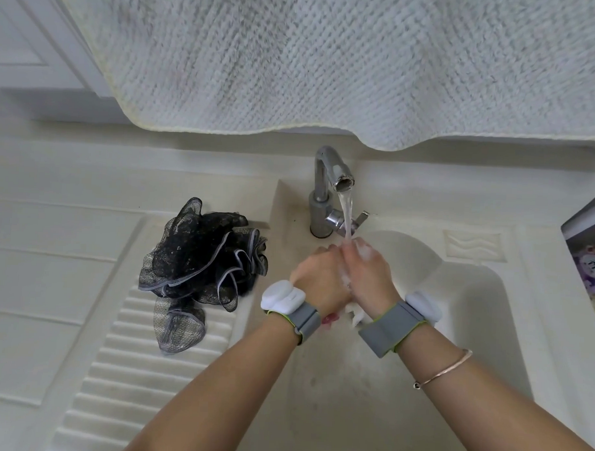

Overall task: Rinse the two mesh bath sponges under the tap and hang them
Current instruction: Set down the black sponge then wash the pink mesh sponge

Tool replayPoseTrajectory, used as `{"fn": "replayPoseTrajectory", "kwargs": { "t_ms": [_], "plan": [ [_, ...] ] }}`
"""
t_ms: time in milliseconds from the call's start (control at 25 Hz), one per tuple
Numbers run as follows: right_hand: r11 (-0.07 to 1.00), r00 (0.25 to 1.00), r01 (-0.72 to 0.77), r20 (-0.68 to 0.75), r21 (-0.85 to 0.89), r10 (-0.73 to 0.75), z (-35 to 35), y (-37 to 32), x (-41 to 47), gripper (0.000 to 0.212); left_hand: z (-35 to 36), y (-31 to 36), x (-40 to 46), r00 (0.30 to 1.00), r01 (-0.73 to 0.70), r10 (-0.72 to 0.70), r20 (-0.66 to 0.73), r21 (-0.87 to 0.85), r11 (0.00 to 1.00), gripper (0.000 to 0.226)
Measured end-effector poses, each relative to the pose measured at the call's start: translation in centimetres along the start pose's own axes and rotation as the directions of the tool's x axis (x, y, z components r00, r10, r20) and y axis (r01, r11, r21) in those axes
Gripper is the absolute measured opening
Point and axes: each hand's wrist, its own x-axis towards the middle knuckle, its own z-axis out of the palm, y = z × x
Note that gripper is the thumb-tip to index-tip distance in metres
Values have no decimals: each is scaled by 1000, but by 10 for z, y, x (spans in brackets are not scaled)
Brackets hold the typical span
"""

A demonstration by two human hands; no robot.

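We judge the black sponge (200,272), lying left of the tap (327,189) on the ribbed drainboard (122,371), to be soft, light and floppy when wet, best gathered in a whole handful or by its cord, which we cannot see. Below the tap, our left hand (321,276) and right hand (368,271) meet under the running water (346,213) with foam between them. White and pink bits, possibly the second sponge, show beneath the wrists; whether the fingers hold anything, we cannot tell.
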Motion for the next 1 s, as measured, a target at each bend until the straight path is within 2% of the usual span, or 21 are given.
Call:
{"fn": "replayPoseTrajectory", "kwargs": {
  "t_ms": [40,120,200,320,400,520,640,720,800,920,960,1000],
  "plan": [
    [1000,1000,-5,21,-29,6,-1,2,-1,31,2,-2,-1,999,-53,53,9,51,997,21],
    [1000,999,1,42,-24,0,-2,7,-1,27,3,-1,-2,997,-71,71,13,57,996,20],
    [1000,999,-13,40,15,12,-6,4,1,26,-1,-1,1,998,-65,65,27,-10,998,20],
    [996,997,-1,72,-95,8,-8,-4,5,31,-8,-2,1,996,-69,73,48,-70,995,6],
    [989,997,-1,70,-147,11,-9,-5,5,22,-11,-3,3,997,-20,30,74,-138,990,17],
    [999,1000,0,22,-48,1,-9,-7,-2,27,-12,-6,12,981,39,10,196,-246,968,21],
    [999,999,32,36,-39,-31,-7,-3,-2,28,-13,-8,20,968,44,18,249,-241,970,21],
    [999,998,45,43,0,-45,-12,-2,0,26,-10,-10,19,969,81,2,248,-324,943,6],
    [997,999,40,16,60,-41,-21,0,4,21,-8,-17,16,979,115,-3,205,-539,834,36],
    [969,998,17,-67,247,-1,-28,6,11,19,-6,-36,10,996,4,69,58,-790,614,69],
    [942,997,-5,-69,336,30,-29,7,10,20,-5,-43,7,993,25,85,80,-856,516,77],
    [905,997,-22,-53,424,49,-29,10,9,21,-5,-48,3,981,115,95,169,-902,417,85]
  ]
}}
